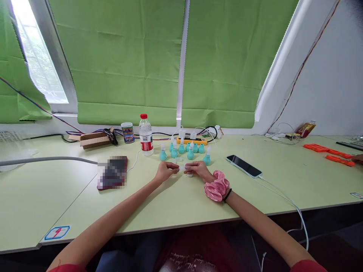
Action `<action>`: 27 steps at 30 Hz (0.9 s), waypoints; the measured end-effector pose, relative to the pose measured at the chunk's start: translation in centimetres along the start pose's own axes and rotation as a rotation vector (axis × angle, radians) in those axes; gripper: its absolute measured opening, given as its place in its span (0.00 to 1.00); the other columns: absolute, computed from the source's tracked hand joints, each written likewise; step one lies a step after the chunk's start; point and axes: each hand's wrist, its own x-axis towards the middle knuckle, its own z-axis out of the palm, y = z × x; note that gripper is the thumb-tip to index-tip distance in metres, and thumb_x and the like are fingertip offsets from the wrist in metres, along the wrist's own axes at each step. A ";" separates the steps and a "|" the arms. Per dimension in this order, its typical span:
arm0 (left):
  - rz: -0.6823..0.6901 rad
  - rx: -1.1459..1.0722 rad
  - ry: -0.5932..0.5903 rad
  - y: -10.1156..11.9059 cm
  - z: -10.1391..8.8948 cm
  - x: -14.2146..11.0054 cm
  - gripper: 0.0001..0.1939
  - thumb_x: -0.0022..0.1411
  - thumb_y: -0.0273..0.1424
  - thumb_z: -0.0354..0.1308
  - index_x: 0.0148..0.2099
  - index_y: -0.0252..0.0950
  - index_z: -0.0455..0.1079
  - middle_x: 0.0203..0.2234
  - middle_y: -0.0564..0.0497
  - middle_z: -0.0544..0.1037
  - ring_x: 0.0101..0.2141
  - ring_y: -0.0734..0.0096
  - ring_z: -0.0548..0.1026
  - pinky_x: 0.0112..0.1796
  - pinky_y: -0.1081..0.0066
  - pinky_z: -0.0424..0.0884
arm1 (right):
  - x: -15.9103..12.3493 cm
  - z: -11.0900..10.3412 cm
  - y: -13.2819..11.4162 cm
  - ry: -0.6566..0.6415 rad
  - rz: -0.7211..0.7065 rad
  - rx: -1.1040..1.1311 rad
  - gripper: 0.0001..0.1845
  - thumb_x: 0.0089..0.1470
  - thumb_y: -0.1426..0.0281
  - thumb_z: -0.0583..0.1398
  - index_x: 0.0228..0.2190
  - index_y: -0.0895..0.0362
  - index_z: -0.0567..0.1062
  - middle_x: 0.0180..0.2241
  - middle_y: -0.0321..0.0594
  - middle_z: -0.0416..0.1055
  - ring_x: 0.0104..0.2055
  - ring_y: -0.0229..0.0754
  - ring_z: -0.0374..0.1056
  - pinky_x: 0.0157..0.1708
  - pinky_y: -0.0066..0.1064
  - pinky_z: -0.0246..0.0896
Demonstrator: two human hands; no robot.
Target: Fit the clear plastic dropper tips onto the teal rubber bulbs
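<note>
My left hand (166,170) and my right hand (198,170) meet over the table, fingertips pinched. Between them is a small translucent plastic piece (182,168), gripped from both sides; its exact shape is too small to tell. Just beyond my fingers stand several teal squeeze bulbs, most with a see-through pointed nozzle. The closest are a bulb on the left (163,155) and one on the right (207,159). Some at the back (201,148) have no nozzle. Another loose translucent piece (179,159) lies in front of the bulbs. A pink scrunchie (216,186) circles my right wrist.
A water bottle (146,136), a can (127,133) and a cardboard box (95,140) stand behind on the left. A yellow power strip (211,142) lies behind the bulbs. Phones lie left (113,173) and right (244,166). Orange parts (326,149) and another person's hand (357,159) are far right.
</note>
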 end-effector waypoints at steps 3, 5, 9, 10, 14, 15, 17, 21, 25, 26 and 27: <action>-0.038 -0.103 -0.019 0.3 0.0 -0.1 0.13 0.42 0.31 0.62 0.32 0.29 0.74 0.26 0.45 0.78 0.25 0.68 0.74 0.29 0.70 0.72 | -0.2 0.3 -0.2 0.024 -0.001 -0.033 0.10 0.32 0.75 0.66 0.24 0.65 0.74 0.23 0.43 0.73 0.23 0.39 0.71 0.24 0.24 0.69; -0.055 -0.151 -0.031 0.4 -0.1 -0.1 0.13 0.41 0.31 0.62 0.32 0.29 0.74 0.26 0.45 0.78 0.26 0.68 0.74 0.30 0.70 0.72 | -0.4 0.5 -0.3 0.032 -0.011 -0.056 0.11 0.32 0.74 0.66 0.24 0.65 0.74 0.22 0.42 0.73 0.21 0.39 0.71 0.22 0.23 0.68; -0.074 -0.189 -0.033 0.4 0.0 -0.2 0.13 0.40 0.31 0.63 0.31 0.29 0.74 0.25 0.45 0.78 0.25 0.68 0.74 0.29 0.70 0.71 | -0.6 0.8 -0.4 0.023 -0.038 -0.099 0.12 0.33 0.71 0.66 0.24 0.65 0.75 0.20 0.41 0.73 0.20 0.38 0.70 0.21 0.23 0.67; -0.075 -0.189 -0.032 0.3 0.0 -0.2 0.13 0.40 0.31 0.63 0.31 0.29 0.74 0.25 0.45 0.78 0.25 0.68 0.74 0.29 0.70 0.71 | -0.6 0.8 -0.4 0.018 -0.041 -0.109 0.12 0.34 0.70 0.66 0.24 0.65 0.75 0.20 0.41 0.73 0.20 0.38 0.70 0.21 0.23 0.67; -0.062 -0.176 -0.025 0.2 0.0 -0.1 0.12 0.39 0.31 0.63 0.29 0.31 0.75 0.25 0.46 0.78 0.26 0.68 0.73 0.29 0.71 0.70 | -0.5 0.8 -0.3 -0.013 -0.052 -0.157 0.13 0.35 0.67 0.65 0.23 0.64 0.75 0.19 0.41 0.72 0.19 0.37 0.69 0.17 0.22 0.66; -0.057 -0.171 -0.023 0.2 0.0 -0.1 0.11 0.39 0.31 0.63 0.29 0.31 0.75 0.25 0.46 0.78 0.26 0.68 0.73 0.29 0.71 0.69 | -0.5 0.8 -0.3 -0.021 -0.058 -0.169 0.13 0.35 0.66 0.65 0.23 0.64 0.75 0.19 0.41 0.72 0.18 0.37 0.69 0.17 0.22 0.65; -0.048 -0.162 -0.016 0.2 0.0 -0.1 0.11 0.39 0.31 0.63 0.29 0.31 0.75 0.25 0.47 0.78 0.27 0.67 0.73 0.29 0.72 0.69 | -0.5 0.8 -0.3 -0.037 -0.070 -0.191 0.14 0.35 0.64 0.65 0.22 0.64 0.75 0.19 0.41 0.72 0.17 0.36 0.69 0.15 0.21 0.64; -0.025 -0.141 -0.002 0.3 0.0 -0.1 0.10 0.40 0.30 0.62 0.28 0.32 0.74 0.24 0.48 0.77 0.27 0.68 0.73 0.28 0.72 0.68 | -0.6 0.8 -0.4 -0.056 -0.086 -0.227 0.16 0.36 0.62 0.64 0.22 0.64 0.75 0.19 0.42 0.72 0.16 0.36 0.68 0.14 0.21 0.63; 0.006 -0.119 -0.021 0.6 0.0 -0.2 0.07 0.39 0.29 0.62 0.25 0.32 0.74 0.23 0.49 0.77 0.26 0.68 0.73 0.29 0.72 0.68 | -0.7 0.9 -0.5 -0.062 -0.102 -0.247 0.16 0.35 0.61 0.64 0.22 0.63 0.75 0.20 0.42 0.73 0.16 0.35 0.68 0.13 0.20 0.62; 0.015 -0.115 -0.030 0.7 0.0 -0.2 0.07 0.39 0.29 0.62 0.25 0.32 0.74 0.23 0.49 0.77 0.27 0.68 0.73 0.29 0.72 0.68 | -0.7 0.9 -0.5 -0.064 -0.105 -0.250 0.16 0.34 0.61 0.64 0.22 0.63 0.75 0.20 0.41 0.73 0.16 0.35 0.68 0.13 0.21 0.62; 0.023 -0.112 -0.039 0.7 0.0 -0.2 0.06 0.39 0.29 0.63 0.25 0.32 0.74 0.23 0.49 0.77 0.27 0.68 0.73 0.29 0.72 0.68 | -0.7 0.9 -0.5 -0.065 -0.108 -0.253 0.17 0.34 0.61 0.64 0.22 0.63 0.75 0.20 0.41 0.73 0.16 0.35 0.68 0.13 0.21 0.62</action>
